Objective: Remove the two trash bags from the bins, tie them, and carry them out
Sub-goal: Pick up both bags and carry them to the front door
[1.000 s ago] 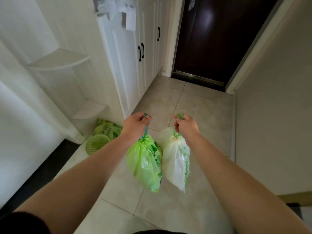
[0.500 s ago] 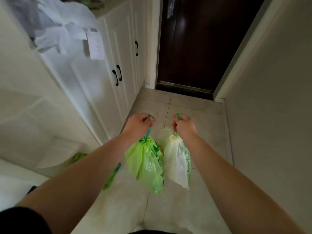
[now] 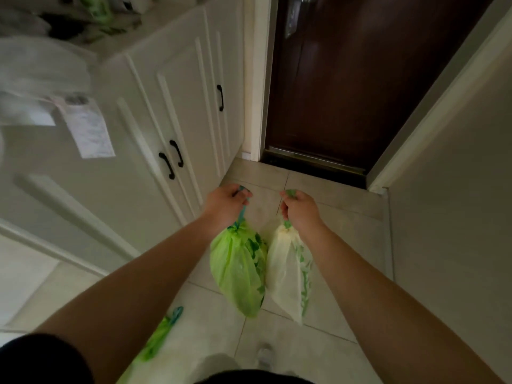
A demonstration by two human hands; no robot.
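Note:
My left hand (image 3: 225,202) is closed around the blue-green drawstring of a bright green trash bag (image 3: 238,270), which hangs tied below it above the floor. My right hand (image 3: 297,209) grips the green tie of a pale cream trash bag (image 3: 285,268) printed with green marks. The two bags hang side by side and touch each other. Both arms reach forward at about waist height.
A dark brown door (image 3: 354,79) stands shut straight ahead, its metal threshold (image 3: 313,159) on the tiled floor. White cabinets (image 3: 177,101) with black handles line the left; a plain wall (image 3: 457,176) closes the right. Another green bag (image 3: 158,339) lies low by my left arm.
I have moved forward along the hallway: the door and cabinets are nearer and larger. The open shelves and green basket have left the view. Both hands still hold the bags the same way.

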